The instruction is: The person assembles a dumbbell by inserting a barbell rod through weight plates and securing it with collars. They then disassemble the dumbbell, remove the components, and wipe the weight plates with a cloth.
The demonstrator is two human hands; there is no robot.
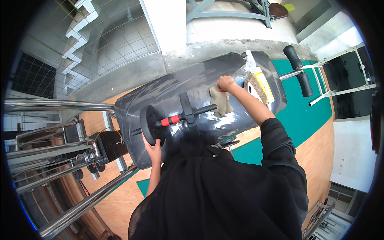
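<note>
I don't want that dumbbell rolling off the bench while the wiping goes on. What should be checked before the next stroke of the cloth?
1. Left hand on the dumbbell's black weight plate: ok, it touches the plate's lower edge.
2. Right hand on the cloth: ok, it grips the top edge.
3. Dumbbell lying flat on the black bench pad: ok.
4. Far end of the bar fitted with a plate: not ok, only bare thread shows.
5. Brush and plastic bag apart from the cloth: ok, they lie beside the hand.
6. Pad surface dry: cannot tell, it is glossy.

The left hand's point(153, 152) fingers are hidden behind the dumbbell's black weight plate point(149, 125).
</note>
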